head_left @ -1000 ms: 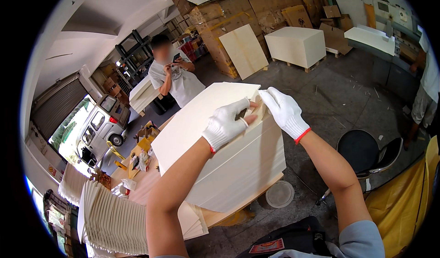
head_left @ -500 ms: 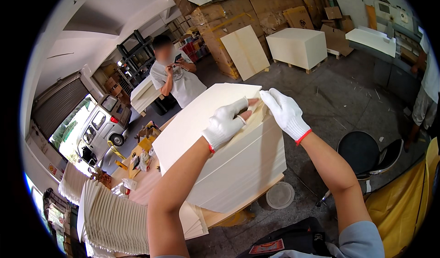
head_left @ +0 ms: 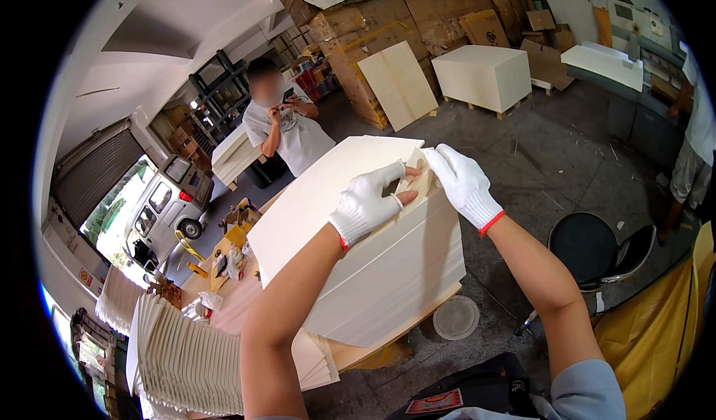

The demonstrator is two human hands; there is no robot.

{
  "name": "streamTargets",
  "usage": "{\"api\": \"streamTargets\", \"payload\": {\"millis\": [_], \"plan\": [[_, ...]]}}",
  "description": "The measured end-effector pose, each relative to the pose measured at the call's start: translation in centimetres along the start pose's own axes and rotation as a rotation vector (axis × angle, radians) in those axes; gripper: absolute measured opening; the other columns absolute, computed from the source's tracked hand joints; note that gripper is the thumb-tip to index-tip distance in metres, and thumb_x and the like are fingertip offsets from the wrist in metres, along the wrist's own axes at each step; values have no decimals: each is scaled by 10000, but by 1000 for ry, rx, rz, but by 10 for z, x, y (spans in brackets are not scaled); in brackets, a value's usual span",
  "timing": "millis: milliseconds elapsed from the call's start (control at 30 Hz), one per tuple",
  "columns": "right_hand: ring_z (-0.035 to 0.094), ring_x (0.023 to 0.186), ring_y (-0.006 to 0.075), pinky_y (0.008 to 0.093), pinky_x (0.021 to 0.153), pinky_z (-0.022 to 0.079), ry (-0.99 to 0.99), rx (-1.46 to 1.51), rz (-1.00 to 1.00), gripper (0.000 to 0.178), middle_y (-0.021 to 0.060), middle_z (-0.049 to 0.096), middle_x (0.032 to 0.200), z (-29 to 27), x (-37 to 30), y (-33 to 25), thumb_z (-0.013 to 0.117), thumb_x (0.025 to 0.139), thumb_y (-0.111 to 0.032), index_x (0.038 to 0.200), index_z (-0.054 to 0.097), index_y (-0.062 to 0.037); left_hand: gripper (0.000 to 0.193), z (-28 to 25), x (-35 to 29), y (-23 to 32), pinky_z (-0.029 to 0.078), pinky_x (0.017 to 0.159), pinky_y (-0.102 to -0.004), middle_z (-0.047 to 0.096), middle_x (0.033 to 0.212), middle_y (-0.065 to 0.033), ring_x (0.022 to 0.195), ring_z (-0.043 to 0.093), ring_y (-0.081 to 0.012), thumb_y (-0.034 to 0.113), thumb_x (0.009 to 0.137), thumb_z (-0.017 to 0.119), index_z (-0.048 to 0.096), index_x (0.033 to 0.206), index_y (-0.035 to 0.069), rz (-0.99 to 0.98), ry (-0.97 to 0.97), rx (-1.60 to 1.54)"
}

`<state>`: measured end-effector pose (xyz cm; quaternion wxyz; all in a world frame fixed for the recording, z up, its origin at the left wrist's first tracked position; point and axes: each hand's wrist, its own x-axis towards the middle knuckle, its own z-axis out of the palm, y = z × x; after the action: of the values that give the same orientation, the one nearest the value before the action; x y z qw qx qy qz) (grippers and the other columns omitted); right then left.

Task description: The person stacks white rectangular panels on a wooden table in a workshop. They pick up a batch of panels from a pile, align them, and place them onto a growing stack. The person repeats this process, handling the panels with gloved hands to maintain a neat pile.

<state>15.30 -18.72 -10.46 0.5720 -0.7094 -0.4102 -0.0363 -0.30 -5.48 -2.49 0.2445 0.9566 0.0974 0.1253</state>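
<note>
Left fingers (head_left: 408,196) lie parted on the white stack (head_left: 321,204), right fingers (head_left: 441,165) at its corner, grip unclear.

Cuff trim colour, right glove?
Red; the trim at the wrist of the white right glove shows best in the head view.

Light wooden table (head_left: 347,355), tall stack of white sheets (head_left: 388,289), plastic bag (head_left: 235,260) left of it

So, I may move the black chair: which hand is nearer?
Right. The right hand, at a corner of the white sheet stack, is left of the chair; the left hand, over the stack, is farther left.
</note>
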Motion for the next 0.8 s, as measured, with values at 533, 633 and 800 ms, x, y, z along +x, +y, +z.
{"api": "streamTargets", "payload": {"millis": [533, 633, 800], "plan": [[653, 912, 427, 492, 773, 478, -9, 14, 16, 510, 200, 690, 952, -1, 1, 0, 426, 1088, -538, 1086, 651, -80, 366, 0, -1, 6, 542, 751, -318, 719, 923, -62, 759, 680, -143, 174, 972, 709, 671, 1331, 116, -46, -36, 13], [643, 897, 432, 495, 765, 471, 5, 12, 7, 510, 203, 678, 934, 1, 1, 3, 428, 1088, -536, 1071, 643, -74, 372, 2, 1, -1, 538, 688, -310, 710, 897, -48, 678, 667, -119, 161, 950, 740, 681, 1316, 122, 35, -8, 8], [620, 830, 387, 464, 744, 465, 2, 28, 25, 484, 182, 637, 871, -1, 0, -1, 449, 1089, -510, 1027, 621, -62, 343, 3, 1, -4, 552, 799, -329, 737, 969, -78, 823, 702, -172, 159, 1002, 637, 673, 1342, 123, 119, 45, 66]]}}
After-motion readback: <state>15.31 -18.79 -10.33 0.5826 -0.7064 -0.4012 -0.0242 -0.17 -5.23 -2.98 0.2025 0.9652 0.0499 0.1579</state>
